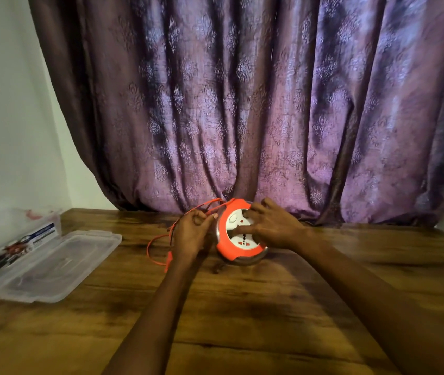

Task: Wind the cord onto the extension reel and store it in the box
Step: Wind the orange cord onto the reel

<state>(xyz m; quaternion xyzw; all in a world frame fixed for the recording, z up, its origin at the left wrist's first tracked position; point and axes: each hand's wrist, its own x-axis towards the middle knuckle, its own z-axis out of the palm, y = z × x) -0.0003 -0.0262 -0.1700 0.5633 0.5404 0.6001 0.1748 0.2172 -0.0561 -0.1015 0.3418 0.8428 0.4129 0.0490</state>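
Note:
A round extension reel point(227, 243) with an orange rim and a white socket face lies on the wooden table point(242, 307) near the curtain. My right hand point(272, 226) rests on top of the reel, fingers spread over the socket face. My left hand point(192, 231) is just left of the reel and pinches the orange cord point(151, 246). The cord runs from the reel's top over my left fingers and loops loosely down on the table to the left. A clear plastic box point(18, 234) with a printed label stands at the far left.
The box's clear lid point(55, 266) lies flat on the table beside the box. A purple patterned curtain point(269, 104) hangs right behind the reel. A white wall point(7, 117) closes the left side.

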